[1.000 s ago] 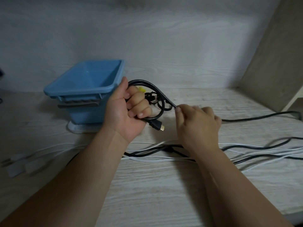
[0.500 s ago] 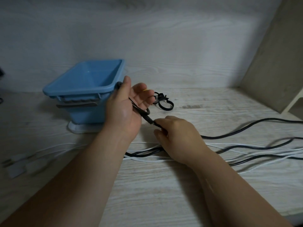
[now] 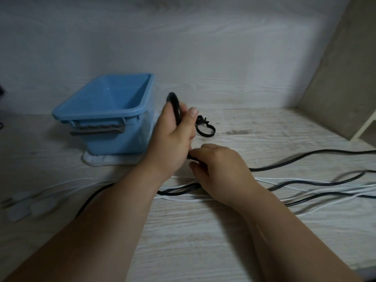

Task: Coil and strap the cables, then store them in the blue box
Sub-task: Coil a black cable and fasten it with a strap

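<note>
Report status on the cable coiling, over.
Left hand grips black cable coil. Right hand pinches its tail. Blue box shows no cables. Black strap lies behind hands, loose cables underneath.

Box (image 3: 101,110) at left rear of table (image 3: 203,251), sitting on a flat lid (image 3: 109,161). Left hand (image 3: 171,139) just right of box, cable (image 3: 175,107) in it, running down into right hand (image 3: 219,171), which is nearer. Strap (image 3: 205,130) on table behind hands. Loose cables (image 3: 295,182) under the wrists, trailing right.

Pale wood-grain desk (image 3: 203,251) with blue box (image 3: 122,143) on white base (image 3: 95,160), black strap loop (image 3: 204,135), loose black cables (image 3: 262,169), white cables (image 3: 183,199).
</note>
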